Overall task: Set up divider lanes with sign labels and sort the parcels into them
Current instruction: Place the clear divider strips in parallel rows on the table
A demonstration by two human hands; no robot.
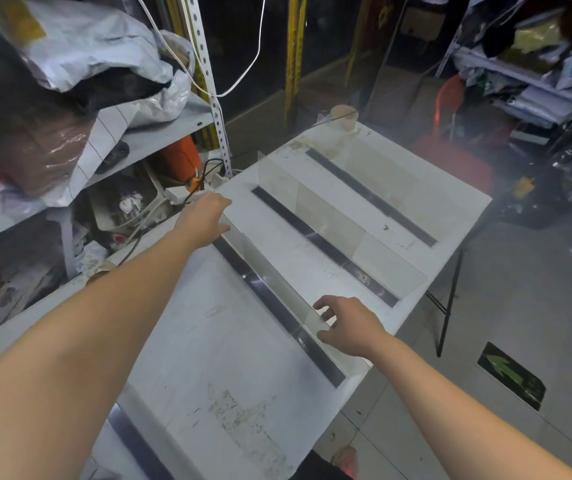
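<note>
Head view: left hand (205, 220) and right hand (346, 323) each clasp one clear divider (277, 282); four dark strips (326, 365) cross the tabletop (208, 341); two further dividers (329, 220), centre-right, look faint.

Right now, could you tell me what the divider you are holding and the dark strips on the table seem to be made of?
Divider: clear, glossy rigid sheet, probably acrylic; the table shows through it. Dark strips: smooth, shiny black, possibly plastic or metal; they reflect light.
</note>
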